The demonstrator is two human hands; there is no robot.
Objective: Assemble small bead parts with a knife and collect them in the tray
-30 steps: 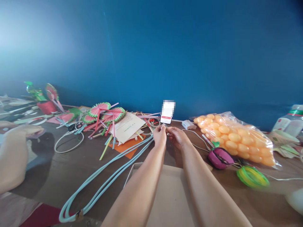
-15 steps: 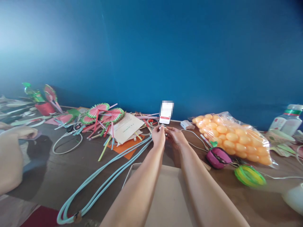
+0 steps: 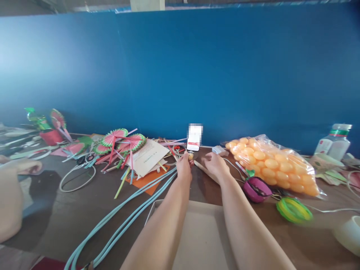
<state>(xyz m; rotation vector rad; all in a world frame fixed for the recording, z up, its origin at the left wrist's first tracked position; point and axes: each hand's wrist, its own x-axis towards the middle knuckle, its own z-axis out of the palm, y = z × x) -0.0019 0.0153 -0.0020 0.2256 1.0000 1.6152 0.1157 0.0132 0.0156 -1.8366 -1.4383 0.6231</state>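
Note:
Near the wall edge of the brown table, my left hand is closed, pinching a small round gold-coloured piece with a clear, shiny part. My right hand is a short way to the right, its fingers bent and apart. A beige flat strip slants beneath its fingers; whether they touch it I cannot tell. Just behind my hands, a phone with a lit screen leans against the blue wall. Between my forearms lies a shallow cardboard tray.
Looped pale-blue tubing, papers and watermelon-patterned paper fans lie left. A bag of orange balls, purple pouch, green-yellow coil and bottle are right. Another person's arm reaches in at far left.
My hands were together at the small shiny piece. Now my right hand has come away to the right, and the beige strip shows beneath it. The view has tilted up slightly.

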